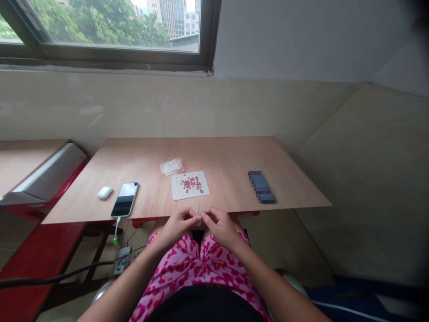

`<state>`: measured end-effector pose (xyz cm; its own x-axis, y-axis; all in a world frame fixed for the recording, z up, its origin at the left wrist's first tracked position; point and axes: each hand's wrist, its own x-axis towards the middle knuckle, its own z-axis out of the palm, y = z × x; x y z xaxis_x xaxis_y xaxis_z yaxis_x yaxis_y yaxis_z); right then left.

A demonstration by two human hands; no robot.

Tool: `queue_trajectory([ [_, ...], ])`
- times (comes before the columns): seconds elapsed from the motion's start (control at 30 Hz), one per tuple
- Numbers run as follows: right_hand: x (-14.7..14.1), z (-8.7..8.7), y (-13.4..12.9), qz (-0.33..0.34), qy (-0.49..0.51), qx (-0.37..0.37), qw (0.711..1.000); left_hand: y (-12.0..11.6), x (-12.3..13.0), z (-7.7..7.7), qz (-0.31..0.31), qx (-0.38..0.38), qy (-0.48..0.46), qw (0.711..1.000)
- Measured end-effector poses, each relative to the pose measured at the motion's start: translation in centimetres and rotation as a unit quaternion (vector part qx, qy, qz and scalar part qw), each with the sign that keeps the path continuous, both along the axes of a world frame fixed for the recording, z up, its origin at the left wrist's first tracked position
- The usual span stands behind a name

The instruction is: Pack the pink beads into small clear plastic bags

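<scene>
a clear piece sits between left fingers and right fingers.

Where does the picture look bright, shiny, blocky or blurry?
Head view: the window is brightest; the phone shines on its upper half; the dark device is blocky squares; the top right corner is dark and blurry; the clear strip between left hand and right hand looks faint.

"From where does the light come in this room?"

"From the window: soft daylight, and the right wall is more dim."

"And is everything sharp?"

"No. The upper right corner is dark and blurred, coarse squares hide the right-hand phone, and the thin clear piece is difficult to see."
</scene>
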<state>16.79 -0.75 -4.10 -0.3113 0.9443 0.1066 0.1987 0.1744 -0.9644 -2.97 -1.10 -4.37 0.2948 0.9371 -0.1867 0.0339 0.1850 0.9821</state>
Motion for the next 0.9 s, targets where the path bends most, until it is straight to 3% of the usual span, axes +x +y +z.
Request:
queue_trajectory([
  [0.13,-0.3,-0.1,-0.6,0.016,0.059,-0.045,0.997,-0.5,0.3,0.3,-0.003,-0.004,0.005,1.000],
  [0.37,-0.3,0.1,-0.7,0.008,0.084,-0.105,0.991,-0.9,0.7,-0.1,0.005,0.038,0.109,0.993],
  [0.5,-0.1,0.2,-0.1,0.042,0.139,-0.161,0.976,-0.9,0.8,0.3,-0.021,0.016,0.066,0.997],
  [0.73,0.5,0.1,0.6,0.060,0.154,-0.189,0.968,-1.3,1.1,3.0,-0.060,-0.005,-0.002,0.998],
  [0.9,0.6,-0.2,0.7,0.051,0.150,-0.189,0.969,-1.1,1.3,3.0,-0.053,0.002,-0.021,0.998],
])
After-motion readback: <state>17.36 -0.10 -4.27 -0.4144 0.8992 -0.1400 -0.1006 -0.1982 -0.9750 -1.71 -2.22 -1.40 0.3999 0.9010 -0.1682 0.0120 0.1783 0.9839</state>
